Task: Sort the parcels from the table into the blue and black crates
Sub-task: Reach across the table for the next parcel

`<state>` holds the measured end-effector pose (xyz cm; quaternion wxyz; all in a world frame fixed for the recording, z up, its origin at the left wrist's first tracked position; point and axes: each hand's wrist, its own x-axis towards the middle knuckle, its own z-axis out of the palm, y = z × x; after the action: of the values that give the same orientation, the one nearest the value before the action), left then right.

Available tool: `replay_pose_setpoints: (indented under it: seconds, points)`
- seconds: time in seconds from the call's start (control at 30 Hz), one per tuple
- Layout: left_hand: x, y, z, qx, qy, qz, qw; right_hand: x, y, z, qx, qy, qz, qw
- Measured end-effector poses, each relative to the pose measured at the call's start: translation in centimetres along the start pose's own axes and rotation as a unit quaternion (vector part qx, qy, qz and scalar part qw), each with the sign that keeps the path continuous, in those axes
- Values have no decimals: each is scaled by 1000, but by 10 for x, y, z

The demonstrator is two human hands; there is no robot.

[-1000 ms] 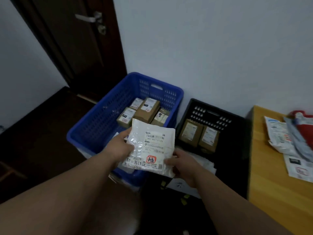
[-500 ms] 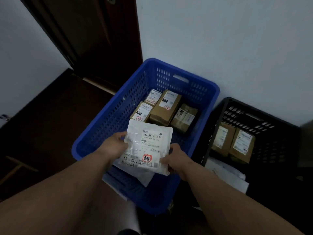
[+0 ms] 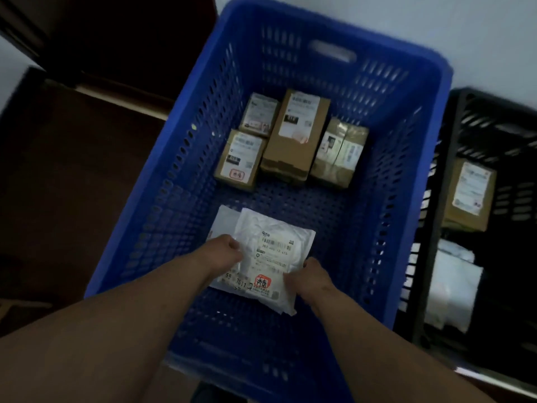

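Two bare forearms, left hand [image 3: 223, 251] and right hand [image 3: 312, 276] ungloved, sleeveless.

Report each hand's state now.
Left hand: holds the white parcel at its left edge.
Right hand: grips the same parcel's right edge.

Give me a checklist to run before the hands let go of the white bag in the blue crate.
1. White bag inside the blue crate walls: ok.
2. Both hands on the bag: ok; left hand holds its left edge, right hand its lower right edge.
3. Bag resting on the crate floor: cannot tell; it may be lying on another white bag beneath it.
4. Bag clear of the brown boxes at the far end: ok, bare floor lies between.
5. Label facing up: ok.
6. Black crate out of the way: ok, it stands to the right.
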<state>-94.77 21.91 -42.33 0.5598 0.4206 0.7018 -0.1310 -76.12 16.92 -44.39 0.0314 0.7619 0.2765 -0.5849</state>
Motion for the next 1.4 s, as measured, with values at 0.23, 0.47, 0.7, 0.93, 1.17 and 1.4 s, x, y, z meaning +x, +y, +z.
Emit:
replay_pose_setpoints:
  seconds: [0.23,0.47,0.7,0.93,1.17,1.4]
  points:
    - [42,-14,39,130,-138,12,982,33,31,36,41,-2,89,995]
    - [16,-17,63,242,-185,21,952,4,40,22,66,-36,52,996]
    - [-58,14,52,211,-48,55,975,-71,34,-21,80,-40,-48,995]
    - [-170,70,80,85,62,125,987,-186,53,-109,54,4,-162,985]
    - [-252,138,116,80,38,229,969,-267,127,-199,69,102,-166,978]
    - [-311,194,175,130,60,314,939,-313,217,-245,77,190,-110,973]
